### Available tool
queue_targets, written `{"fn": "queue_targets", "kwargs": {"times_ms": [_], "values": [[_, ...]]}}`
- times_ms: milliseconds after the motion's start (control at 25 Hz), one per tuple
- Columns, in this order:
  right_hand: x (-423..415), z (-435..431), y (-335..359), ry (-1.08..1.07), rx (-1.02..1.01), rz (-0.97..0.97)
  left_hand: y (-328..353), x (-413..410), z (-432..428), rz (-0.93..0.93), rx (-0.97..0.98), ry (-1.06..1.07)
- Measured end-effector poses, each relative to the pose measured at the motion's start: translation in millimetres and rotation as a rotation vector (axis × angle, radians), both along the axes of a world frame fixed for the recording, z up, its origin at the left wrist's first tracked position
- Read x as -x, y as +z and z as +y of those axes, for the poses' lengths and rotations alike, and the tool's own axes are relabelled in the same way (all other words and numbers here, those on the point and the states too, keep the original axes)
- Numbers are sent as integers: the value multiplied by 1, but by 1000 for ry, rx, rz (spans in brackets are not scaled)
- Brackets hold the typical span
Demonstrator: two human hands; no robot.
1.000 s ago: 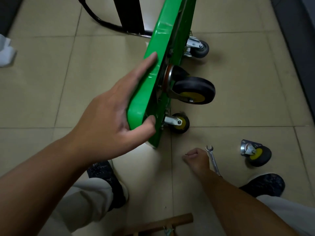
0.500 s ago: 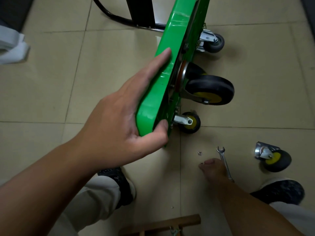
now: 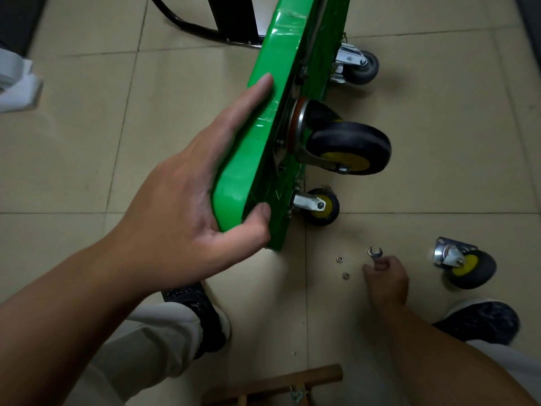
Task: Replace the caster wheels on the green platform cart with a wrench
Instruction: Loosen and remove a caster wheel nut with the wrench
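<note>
Tiled floor (image 3: 439, 183): washers (image 3: 339, 259) and loose caster (image 3: 465, 266) flank the wrench (image 3: 375, 252).

Beige floor tiles (image 3: 73, 142), wooden bar (image 3: 292, 380), white object (image 3: 14, 83), black post (image 3: 234, 16)

**Wrench shaft swallowed by the fist**

Only the open end of the wrench (image 3: 375, 252) pokes out; the right hand (image 3: 386, 281) is wrapped round the rest, so the shaft is hidden. The cart (image 3: 263, 142), up on its side, runs off the top edge, far end out of sight. Two small rings (image 3: 339, 259) lie on the floor (image 3: 87, 171) beside that fist. Washers or nuts? Too small to call. A wooden piece (image 3: 281, 382) is cut by the bottom edge, a white object (image 3: 17, 83) by the left.
</note>
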State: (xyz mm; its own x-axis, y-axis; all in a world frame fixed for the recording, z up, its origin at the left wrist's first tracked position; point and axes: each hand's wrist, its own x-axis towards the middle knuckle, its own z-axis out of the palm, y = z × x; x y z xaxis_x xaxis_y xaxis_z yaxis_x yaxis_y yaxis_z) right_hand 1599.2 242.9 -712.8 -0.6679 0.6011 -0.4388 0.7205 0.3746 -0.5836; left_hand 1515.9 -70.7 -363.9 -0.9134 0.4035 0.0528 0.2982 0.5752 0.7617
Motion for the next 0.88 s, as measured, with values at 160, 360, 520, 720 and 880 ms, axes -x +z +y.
{"fn": "queue_targets", "kwargs": {"times_ms": [160,360,520,720,880], "values": [[-4,17,-3,181,-215,-232,0,0,0,7,10,1],[-7,8,-5,207,-240,-310,-1,-1,0,5,20,17],[-8,6,-8,197,-195,-345,-1,-1,-1,28,36,17],[-10,6,-7,215,-83,-333,1,-1,-1,47,51,5],[-9,1,2,327,-53,-296,1,-1,-2,50,56,12]]}}
